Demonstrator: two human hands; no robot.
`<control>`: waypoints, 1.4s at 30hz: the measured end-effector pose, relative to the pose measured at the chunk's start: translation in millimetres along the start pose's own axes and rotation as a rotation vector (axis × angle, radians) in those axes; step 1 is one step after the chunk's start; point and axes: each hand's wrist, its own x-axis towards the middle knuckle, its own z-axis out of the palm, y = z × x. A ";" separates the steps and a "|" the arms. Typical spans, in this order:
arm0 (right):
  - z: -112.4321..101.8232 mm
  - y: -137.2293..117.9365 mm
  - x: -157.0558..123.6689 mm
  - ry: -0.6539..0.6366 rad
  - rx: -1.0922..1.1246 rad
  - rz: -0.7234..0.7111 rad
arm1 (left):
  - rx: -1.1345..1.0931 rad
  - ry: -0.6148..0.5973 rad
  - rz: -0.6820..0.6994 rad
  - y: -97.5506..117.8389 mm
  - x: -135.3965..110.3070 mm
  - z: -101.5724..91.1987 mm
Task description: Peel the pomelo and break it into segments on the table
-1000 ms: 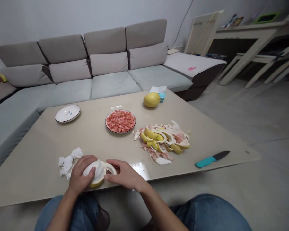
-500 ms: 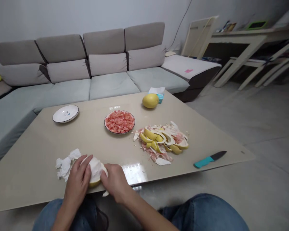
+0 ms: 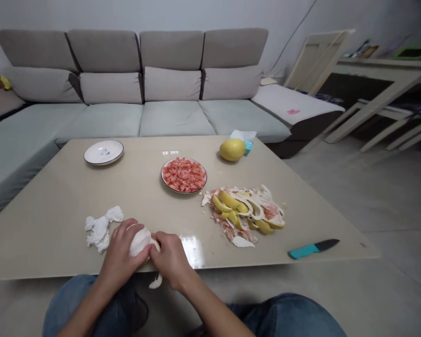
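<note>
At the near edge of the beige table (image 3: 56,187), my left hand (image 3: 121,255) is wrapped round a partly peeled pomelo (image 3: 139,240), white pith showing. My right hand (image 3: 171,260) grips the fruit's right side, fingers curled on a strip of peel (image 3: 156,282) that hangs below the table edge. A crumpled white tissue (image 3: 98,228) lies just left of my left hand.
A plate of pink fruit pieces (image 3: 184,174) sits mid-table, an empty white plate (image 3: 103,152) at far left, a whole yellow pomelo (image 3: 232,149) by a tissue pack (image 3: 246,139). A heap of peel (image 3: 247,213) and a teal-handled knife (image 3: 313,248) lie right. A grey sofa (image 3: 143,93) stands behind.
My right hand has pulled a strip of peel down off the pomelo, past the table edge. Both hands have drawn closer together. The view has swung a little to the left.
</note>
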 end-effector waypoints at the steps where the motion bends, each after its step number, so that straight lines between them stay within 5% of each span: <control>1: 0.6 1.9 3.1 0.006 0.015 0.009 | 0.000 0.005 0.011 0.2 -0.4 0.5; 11: -21.5 13.0 12.3 -0.201 0.287 -0.143 | -0.032 0.076 0.052 -6.3 -18.1 1.5; 16: -26.0 9.2 13.1 -0.231 0.194 -0.160 | -0.040 0.063 0.045 -5.6 -15.5 0.0; 21: -21.8 17.9 22.2 -0.023 -0.019 -0.159 | -0.027 0.059 0.069 -5.7 -14.7 -0.4; 25: -39.8 35.3 27.5 0.109 -0.093 -0.127 | -0.031 0.060 0.060 -7.0 -16.0 0.6; 30: -97.2 48.9 17.4 0.207 -0.265 -0.147 | -0.038 0.096 0.050 -12.5 -15.7 5.9; 38: -205.4 63.7 20.4 0.572 -0.462 -0.073 | -0.027 0.144 0.079 -16.0 -11.1 11.5; 40: -208.1 63.8 15.4 0.643 -0.466 -0.062 | -0.027 0.153 0.073 -16.0 -10.3 12.2; 42: -184.7 59.1 1.8 0.646 -0.455 -0.084 | -0.032 0.159 0.062 -16.6 -9.2 13.3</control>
